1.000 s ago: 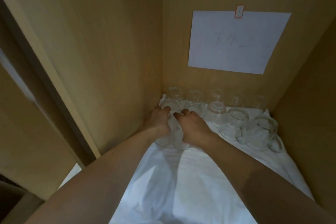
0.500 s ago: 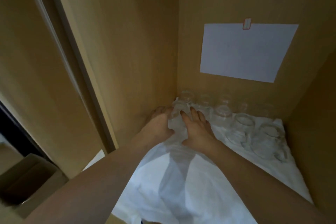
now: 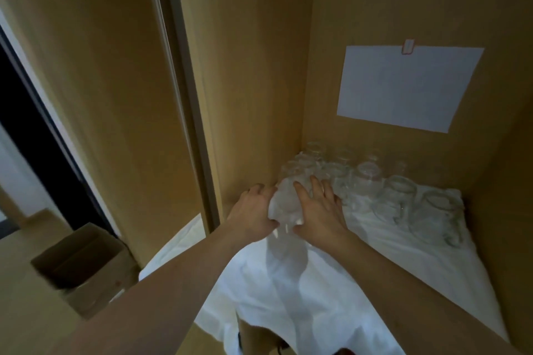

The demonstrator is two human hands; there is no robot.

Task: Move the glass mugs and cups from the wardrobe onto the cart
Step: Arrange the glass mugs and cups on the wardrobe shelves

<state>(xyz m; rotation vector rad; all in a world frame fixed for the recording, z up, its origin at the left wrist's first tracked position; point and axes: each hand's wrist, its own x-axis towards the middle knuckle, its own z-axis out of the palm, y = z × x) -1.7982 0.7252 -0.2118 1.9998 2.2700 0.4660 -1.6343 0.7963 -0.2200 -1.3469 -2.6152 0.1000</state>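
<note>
Left hand (image 3: 253, 215) curled round glass mugs (image 3: 285, 204), right hand (image 3: 318, 215) flat-fingered against them; squeeze evenly, lift clear of neighbouring glasses (image 3: 399, 196).

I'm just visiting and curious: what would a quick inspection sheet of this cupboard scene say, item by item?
Surface: white cloth covers the wardrobe shelf, rumpled, hanging over the front edge.
Job's things: glass held between both hands; rows of clear glass mugs standing along the back.
Clutter: nothing seen on the shelf.
Hands: left hand grips the glass; right hand presses on it with straight fingers.
Cables: nothing seen.
Surroundings: white paper sheet clipped to the wooden back wall; open cardboard box on the floor at left.
</note>
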